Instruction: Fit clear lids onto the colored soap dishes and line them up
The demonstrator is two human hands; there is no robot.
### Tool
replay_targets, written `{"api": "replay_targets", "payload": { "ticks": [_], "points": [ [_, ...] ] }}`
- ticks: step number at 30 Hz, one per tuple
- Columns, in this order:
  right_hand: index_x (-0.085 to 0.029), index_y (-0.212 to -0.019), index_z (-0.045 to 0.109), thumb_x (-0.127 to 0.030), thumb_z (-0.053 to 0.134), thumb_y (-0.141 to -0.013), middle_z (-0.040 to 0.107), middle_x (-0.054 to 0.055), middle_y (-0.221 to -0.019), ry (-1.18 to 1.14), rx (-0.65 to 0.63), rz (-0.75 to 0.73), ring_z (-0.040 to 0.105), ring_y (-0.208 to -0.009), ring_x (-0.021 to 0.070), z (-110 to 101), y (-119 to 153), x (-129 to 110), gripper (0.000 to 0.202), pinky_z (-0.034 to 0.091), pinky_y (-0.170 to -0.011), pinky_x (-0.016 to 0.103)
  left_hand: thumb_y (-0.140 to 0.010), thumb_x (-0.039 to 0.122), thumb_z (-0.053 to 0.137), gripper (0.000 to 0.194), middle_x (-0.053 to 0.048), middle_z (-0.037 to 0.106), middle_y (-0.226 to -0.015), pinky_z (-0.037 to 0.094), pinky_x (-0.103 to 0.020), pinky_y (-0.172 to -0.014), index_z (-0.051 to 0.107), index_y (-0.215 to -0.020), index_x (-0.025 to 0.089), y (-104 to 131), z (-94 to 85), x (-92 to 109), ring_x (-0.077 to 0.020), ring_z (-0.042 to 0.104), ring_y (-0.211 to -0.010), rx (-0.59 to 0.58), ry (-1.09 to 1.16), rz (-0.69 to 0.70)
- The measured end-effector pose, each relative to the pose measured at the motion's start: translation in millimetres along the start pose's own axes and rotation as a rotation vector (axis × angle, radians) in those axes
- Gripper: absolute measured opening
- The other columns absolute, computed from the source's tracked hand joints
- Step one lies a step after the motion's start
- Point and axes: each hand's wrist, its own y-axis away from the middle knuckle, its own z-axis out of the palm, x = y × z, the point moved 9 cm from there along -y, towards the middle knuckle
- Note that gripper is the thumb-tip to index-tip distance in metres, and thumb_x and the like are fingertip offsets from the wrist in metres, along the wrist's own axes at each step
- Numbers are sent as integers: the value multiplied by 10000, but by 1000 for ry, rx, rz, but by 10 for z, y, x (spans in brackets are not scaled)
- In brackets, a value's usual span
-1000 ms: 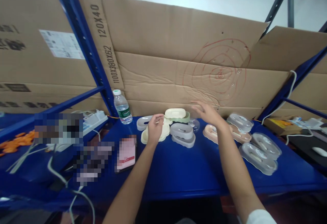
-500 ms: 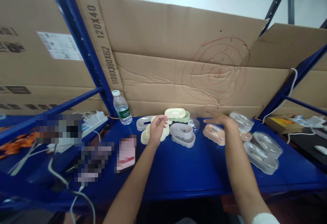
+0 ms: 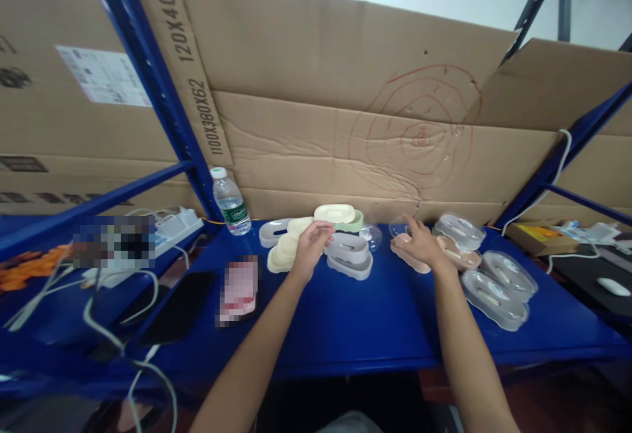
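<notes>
Both hands have moved a little: the left hand [image 3: 310, 249] has gone over toward the grey boxes [image 3: 349, 260], and the right hand [image 3: 424, 243] has come in over a peach box [image 3: 408, 258]. That box sits near the back of the blue tabletop [image 3: 365, 331], to the right of the grey boxes. The right fingers are spread wide (I can't tell if they touch it), and a clear lid [image 3: 395, 228] shows near their tips. The left fingers are loosely bent, just beside the cream boxes [image 3: 281, 256].
</notes>
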Motion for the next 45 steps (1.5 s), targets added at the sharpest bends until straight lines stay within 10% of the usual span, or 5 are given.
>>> {"api": "replay_targets", "payload": {
  "ticks": [11, 19, 29, 33, 45],
  "points": [
    [-281, -1673, 291, -649, 665, -918, 379, 203, -1676, 66, 9, -6, 404, -1496, 428, 169, -60, 48, 919, 349, -1144, 637, -822, 439, 736, 258, -38, 748, -890, 522, -281, -661, 730, -931, 205, 51, 119, -11, -165, 664, -738, -70, -51, -4],
    [-344, -1483, 597, -464, 641, -985, 466, 98, -1650, 65, 10, -116, 346, -1542, 354, 279, -79, -77, 514, 260, -1202, 613, -802, 438, 739, 255, -47, 747, -901, 515, -271, -641, 732, -904, 205, -8, 56, -90, -170, 667, -745, -43, -58, -2],
    [-184, -1117, 768, -476, 586, -1002, 782, 146, -1062, 56, -111, 20, 752, -990, 302, 127, 37, 75, 362, 544, -858, 381, -812, 451, 729, 253, -44, 746, -898, 522, -264, -625, 734, -890, 210, -33, 22, -134, -175, 677, -748, -33, -78, 23],
    [-223, -1178, 751, -339, 785, -851, 775, 122, -1198, 53, -199, 10, 747, -1068, 299, 271, 79, 53, 349, 540, -886, 351, -823, 454, 728, 253, -47, 754, -878, 515, -262, -618, 737, -880, 208, -11, 50, -112, -180, 677, -750, -41, -99, 31],
    [-236, -1320, 699, -465, 535, -1041, 786, 88, -1235, -85, -87, -122, 739, -1115, 271, 151, 32, -253, 396, 525, -921, 337, -823, 512, 741, 297, -40, 748, -828, 521, -290, -653, 748, -873, 218, 24, 110, -102, -197, 665, -736, -60, -203, 82]
  ]
}}
